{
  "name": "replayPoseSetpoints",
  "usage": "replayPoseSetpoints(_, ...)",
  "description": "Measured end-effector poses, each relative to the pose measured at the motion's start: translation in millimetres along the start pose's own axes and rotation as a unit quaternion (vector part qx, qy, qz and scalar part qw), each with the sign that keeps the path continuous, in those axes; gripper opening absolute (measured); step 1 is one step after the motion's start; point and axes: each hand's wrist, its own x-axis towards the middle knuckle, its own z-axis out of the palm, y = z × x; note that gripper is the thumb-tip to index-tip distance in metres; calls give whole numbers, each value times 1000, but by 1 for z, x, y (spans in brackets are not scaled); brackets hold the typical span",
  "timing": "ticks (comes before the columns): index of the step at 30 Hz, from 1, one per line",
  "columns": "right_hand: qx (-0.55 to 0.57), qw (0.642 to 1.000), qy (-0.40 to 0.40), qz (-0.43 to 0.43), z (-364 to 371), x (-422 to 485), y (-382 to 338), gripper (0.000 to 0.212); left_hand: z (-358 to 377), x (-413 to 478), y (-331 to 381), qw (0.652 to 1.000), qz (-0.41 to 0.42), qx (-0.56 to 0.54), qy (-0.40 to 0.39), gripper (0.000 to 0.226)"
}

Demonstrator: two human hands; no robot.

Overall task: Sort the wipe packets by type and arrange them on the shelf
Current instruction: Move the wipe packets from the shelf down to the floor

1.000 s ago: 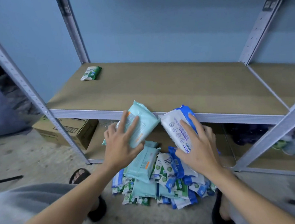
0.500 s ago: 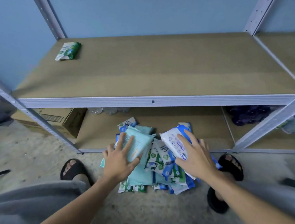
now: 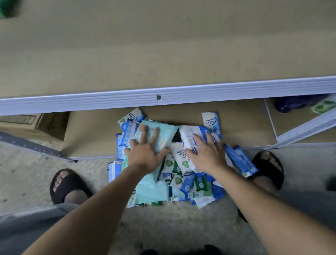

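Two packets were in hand in the head view. The left hand (image 3: 145, 152) was spread wide over the mint packet (image 3: 156, 135), thumb at its near edge. The right hand (image 3: 205, 154) clasped the white-and-blue packet (image 3: 191, 138), fingers curled round its right side. Both sat low on the mixed pile (image 3: 177, 184) at the lower shelf's (image 3: 243, 125) near lip. Risks judged: slick film slipping from that flat left grip, knuckles clipping the shelf rail (image 3: 100, 101) on the lift, neighbours dragged loose and scattered.
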Motion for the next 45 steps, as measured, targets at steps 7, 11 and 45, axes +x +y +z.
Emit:
replayPoseSetpoints(7,-18,1000,3,-4,25,-13,11,71,12,3,-10,1000,5,-8,2,84)
replayPoseSetpoints(11,-19,1000,22,-11,30,-21,17,71,14,-13,-2,1000,3,-6,24,78)
replayPoseSetpoints(45,37,959,166,-226,-81,-125,-77,40,-118,-120,-44,955,162,13,248,56)
